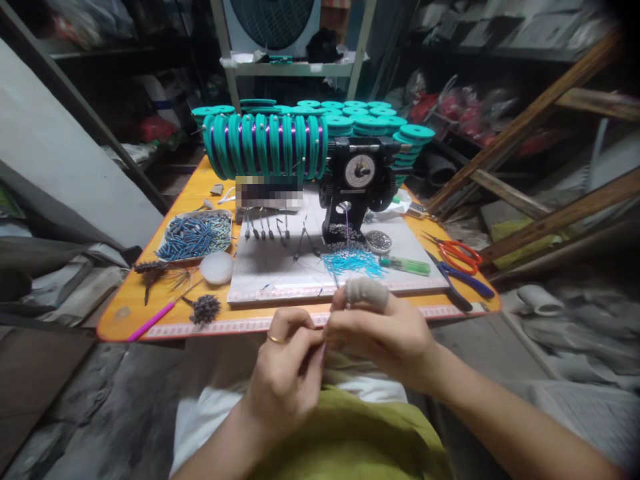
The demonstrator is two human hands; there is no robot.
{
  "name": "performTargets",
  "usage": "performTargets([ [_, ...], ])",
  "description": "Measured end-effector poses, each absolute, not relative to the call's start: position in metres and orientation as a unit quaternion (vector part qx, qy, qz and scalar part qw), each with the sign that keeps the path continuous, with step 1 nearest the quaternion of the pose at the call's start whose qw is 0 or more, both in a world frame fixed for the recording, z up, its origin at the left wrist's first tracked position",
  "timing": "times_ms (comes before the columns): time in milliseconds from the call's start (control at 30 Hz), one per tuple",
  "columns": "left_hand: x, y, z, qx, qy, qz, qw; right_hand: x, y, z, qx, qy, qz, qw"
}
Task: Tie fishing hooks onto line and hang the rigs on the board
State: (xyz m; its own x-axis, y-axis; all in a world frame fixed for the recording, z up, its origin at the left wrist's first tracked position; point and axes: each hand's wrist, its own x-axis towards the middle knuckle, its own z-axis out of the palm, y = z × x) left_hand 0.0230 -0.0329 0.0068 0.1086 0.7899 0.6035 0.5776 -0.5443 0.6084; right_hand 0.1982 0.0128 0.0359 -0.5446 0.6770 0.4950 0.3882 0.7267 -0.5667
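Just past the near edge of the table, my left hand (290, 363) and my right hand (385, 333) meet, their fingertips pinched close together. A gold ring is on the left hand, and grey tape wraps one finger of the right. A thin purple line (347, 230) drops from the black winding device (350, 177) towards the right hand, and a bit of purple shows between the fingers of both hands. Anything smaller in the pinch is hidden. Just beyond my right hand lie bright blue tubes (353, 263) in a loose pile.
Teal spools (265, 143) with purple line sit behind. Left are a tray of dark blue pieces (195, 233), a white dome (217, 267) and a pink-handled tool (153, 322). Right lie a green cutter (407, 265), orange scissors (457, 255) and blue-handled pliers (465, 283).
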Motion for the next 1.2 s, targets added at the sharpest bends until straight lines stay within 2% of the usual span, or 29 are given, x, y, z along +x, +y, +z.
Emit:
performTargets([
  [100, 0.027, -0.034, -0.001, 0.785, 0.417, 0.455, -0.057, 0.188, 0.020, 0.037, -0.323, -0.843, 0.151, 0.404],
  [167, 0.028, -0.033, -0.001, 0.810, 0.368, 0.447, -0.087, 0.185, 0.023, 0.039, -0.319, -0.845, 0.119, 0.412],
  [200, 0.028, -0.033, 0.000, 0.815, 0.358, 0.451, -0.060, 0.186, 0.023, 0.040, -0.312, -0.848, 0.106, 0.414],
  [267, 0.025, -0.033, 0.006, 0.785, 0.391, 0.468, 0.106, 0.190, 0.023, 0.041, -0.290, -0.856, 0.083, 0.421],
  [367, 0.020, -0.032, 0.015, 0.588, 0.437, 0.470, 0.493, 0.199, 0.020, 0.040, -0.199, -0.885, 0.052, 0.418],
  [400, 0.019, -0.032, 0.017, 0.506, 0.423, 0.461, 0.593, 0.201, 0.019, 0.040, -0.167, -0.897, 0.041, 0.407],
  [467, 0.018, -0.030, 0.019, 0.375, 0.380, 0.449, 0.717, 0.204, 0.017, 0.037, -0.149, -0.909, 0.019, 0.388],
  [567, 0.020, -0.028, 0.018, 0.293, 0.344, 0.440, 0.776, 0.204, 0.013, 0.034, -0.198, -0.910, 0.001, 0.365],
  [667, 0.022, -0.026, 0.016, 0.320, 0.340, 0.434, 0.771, 0.206, 0.010, 0.033, -0.213, -0.913, 0.035, 0.345],
  [733, 0.023, -0.027, 0.013, 0.420, 0.378, 0.454, 0.688, 0.208, 0.009, 0.035, -0.234, -0.909, 0.112, 0.325],
  [800, 0.023, -0.029, 0.009, 0.568, 0.437, 0.490, 0.497, 0.207, 0.010, 0.035, -0.253, -0.896, 0.174, 0.319],
  [900, 0.025, -0.033, 0.000, 0.721, 0.452, 0.506, 0.141, 0.199, 0.015, 0.035, -0.265, -0.869, 0.157, 0.387],
  [1000, 0.027, -0.035, -0.006, 0.785, 0.378, 0.488, -0.055, 0.188, 0.020, 0.036, -0.290, -0.852, 0.117, 0.421],
  [1067, 0.026, -0.035, -0.005, 0.806, 0.344, 0.479, -0.057, 0.186, 0.022, 0.036, -0.292, -0.854, 0.101, 0.418],
  [1100, 0.025, -0.035, -0.003, 0.804, 0.353, 0.479, -0.002, 0.187, 0.022, 0.036, -0.288, -0.855, 0.090, 0.421],
  [1133, 0.024, -0.035, -0.001, 0.784, 0.379, 0.484, 0.092, 0.189, 0.022, 0.036, -0.277, -0.859, 0.081, 0.423],
  [1200, 0.021, -0.034, 0.006, 0.667, 0.437, 0.486, 0.357, 0.196, 0.020, 0.035, -0.236, -0.879, 0.082, 0.407],
])
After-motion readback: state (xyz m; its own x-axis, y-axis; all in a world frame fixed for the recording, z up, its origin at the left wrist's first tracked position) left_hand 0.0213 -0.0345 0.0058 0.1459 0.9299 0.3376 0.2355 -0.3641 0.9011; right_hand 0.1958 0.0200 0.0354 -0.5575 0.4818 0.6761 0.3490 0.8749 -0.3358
